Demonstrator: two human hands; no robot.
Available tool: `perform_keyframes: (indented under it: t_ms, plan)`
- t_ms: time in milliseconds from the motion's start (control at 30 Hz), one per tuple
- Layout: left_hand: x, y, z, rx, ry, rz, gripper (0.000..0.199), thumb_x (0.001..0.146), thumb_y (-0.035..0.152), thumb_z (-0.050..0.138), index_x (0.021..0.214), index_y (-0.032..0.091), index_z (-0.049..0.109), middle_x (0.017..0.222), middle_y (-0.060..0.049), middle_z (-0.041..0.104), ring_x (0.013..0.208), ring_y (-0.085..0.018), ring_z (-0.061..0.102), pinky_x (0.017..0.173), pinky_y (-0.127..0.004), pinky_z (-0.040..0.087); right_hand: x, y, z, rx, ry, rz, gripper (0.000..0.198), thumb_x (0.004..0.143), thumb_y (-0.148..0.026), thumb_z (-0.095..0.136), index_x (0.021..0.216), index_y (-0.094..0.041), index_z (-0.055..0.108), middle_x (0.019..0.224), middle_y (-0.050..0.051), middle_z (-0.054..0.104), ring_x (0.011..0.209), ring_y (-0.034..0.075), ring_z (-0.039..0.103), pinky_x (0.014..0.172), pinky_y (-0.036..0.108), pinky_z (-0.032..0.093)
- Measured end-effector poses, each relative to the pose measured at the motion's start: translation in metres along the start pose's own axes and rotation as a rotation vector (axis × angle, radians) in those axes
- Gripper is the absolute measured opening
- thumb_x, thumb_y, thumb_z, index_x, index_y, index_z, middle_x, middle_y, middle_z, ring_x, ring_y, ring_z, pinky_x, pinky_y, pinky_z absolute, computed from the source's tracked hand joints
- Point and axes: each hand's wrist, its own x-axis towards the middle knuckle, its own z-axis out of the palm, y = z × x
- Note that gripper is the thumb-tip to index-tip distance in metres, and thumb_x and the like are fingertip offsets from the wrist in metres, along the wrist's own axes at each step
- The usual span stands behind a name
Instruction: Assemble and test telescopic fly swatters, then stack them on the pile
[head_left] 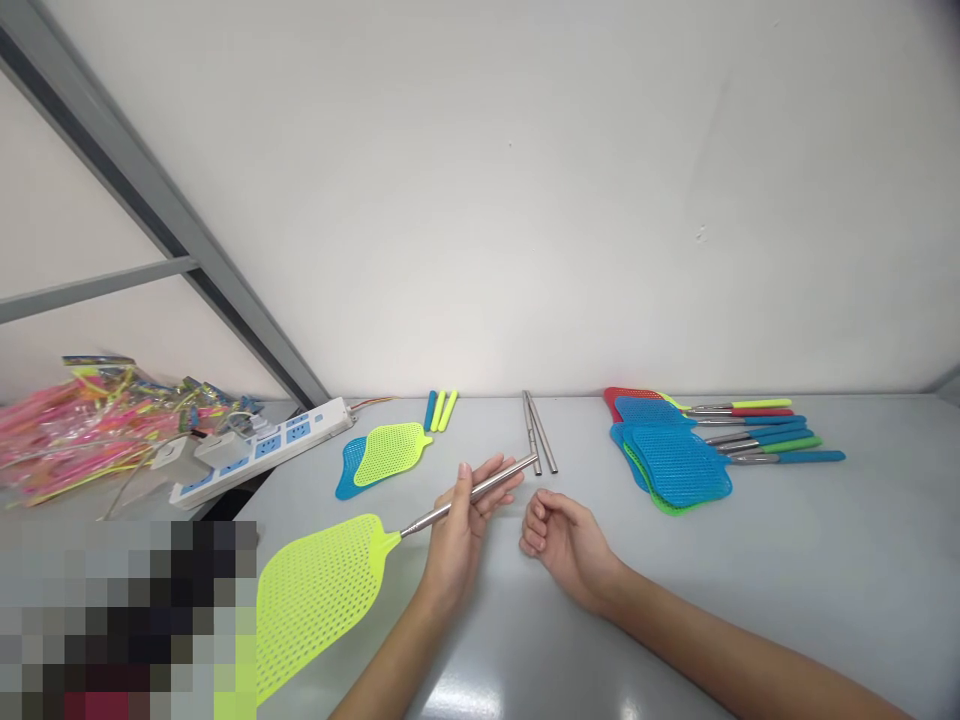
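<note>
My left hand [469, 520] is closed around the bare metal rod of a yellow-green fly swatter [322, 580], thumb on top and fingers beneath. The swatter's perforated head points down to the left, its lower corner covered by a blurred patch; the rod's free end tilts up to the right. Just beside that end, my right hand [562, 545] is curled into a loose fist, with nothing showing in it. Behind the hands lie loose metal rods [544, 435]. Farther left are a yellow-green swatter head [391, 455] over a blue swatter head [349, 485], and coloured grips [440, 411].
At the right is a pile of fly swatters [679, 465] with coloured grips, in blue, red, green and yellow. A white power strip [262, 450] with plugs and bagged pink items [67, 430] are at the left. A wall [525, 200] rises behind the grey table [750, 590].
</note>
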Motion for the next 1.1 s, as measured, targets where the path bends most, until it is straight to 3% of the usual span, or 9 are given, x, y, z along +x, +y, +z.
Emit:
perform_keyframes:
  t_ms: [267,467,633,833,967,1100]
  plan:
    - [-0.006,-0.001,0.001,-0.019,-0.046,0.013,0.041,0.08,0.041,0.04,0.099,0.011,0.059,0.105,-0.012,0.058,0.097,-0.023,0.054,0.082,-0.031,0.041,0.022,0.001,0.003,-0.114,-0.011,0.011,0.017,0.072,-0.032,0.048,0.064,-0.016,0.049,0.056,-0.001,0.044,0.048,0.009,0.038,0.051,0.025,0.031]
    - [-0.007,-0.002,0.002,0.016,-0.023,0.05,0.04,0.078,0.041,0.042,0.099,0.011,0.06,0.105,-0.011,0.059,0.092,-0.022,0.057,0.081,-0.032,0.043,0.077,0.001,0.022,-0.366,-0.044,-0.08,0.011,0.065,-0.026,0.054,0.063,-0.016,0.052,0.06,-0.001,0.048,0.055,0.01,0.046,0.053,0.023,0.036]
    - [-0.008,0.0,0.0,0.009,0.007,0.096,0.036,0.079,0.036,0.044,0.098,0.012,0.061,0.101,-0.01,0.061,0.094,-0.023,0.055,0.082,-0.033,0.043,0.128,0.004,0.041,-0.376,-0.093,-0.118,0.024,0.069,-0.037,0.051,0.084,-0.019,0.055,0.082,0.003,0.053,0.06,0.012,0.054,0.053,0.025,0.041]
    - [-0.008,0.003,-0.001,0.032,0.017,0.096,0.036,0.079,0.036,0.042,0.098,0.012,0.061,0.107,-0.01,0.057,0.101,-0.023,0.051,0.086,-0.033,0.041,0.162,0.004,0.05,-0.496,-0.128,-0.197,0.027,0.071,-0.033,0.051,0.095,-0.023,0.054,0.095,0.004,0.053,0.056,0.012,0.055,0.041,0.023,0.039]
    - [-0.007,0.003,0.0,0.031,0.024,0.096,0.036,0.078,0.037,0.043,0.097,0.013,0.062,0.106,-0.01,0.058,0.102,-0.024,0.05,0.085,-0.035,0.042,0.169,0.009,0.049,-0.623,-0.054,-0.233,0.02,0.068,-0.029,0.054,0.085,-0.018,0.056,0.08,0.004,0.055,0.048,0.01,0.051,0.037,0.022,0.037]
    - [-0.006,0.001,0.0,0.038,0.022,0.117,0.033,0.078,0.035,0.045,0.094,0.013,0.064,0.101,-0.009,0.061,0.099,-0.024,0.052,0.085,-0.036,0.041,0.171,0.017,0.044,-0.703,0.195,-0.379,0.015,0.075,-0.028,0.04,0.079,-0.018,0.051,0.069,0.001,0.052,0.045,0.007,0.044,0.038,0.02,0.034]
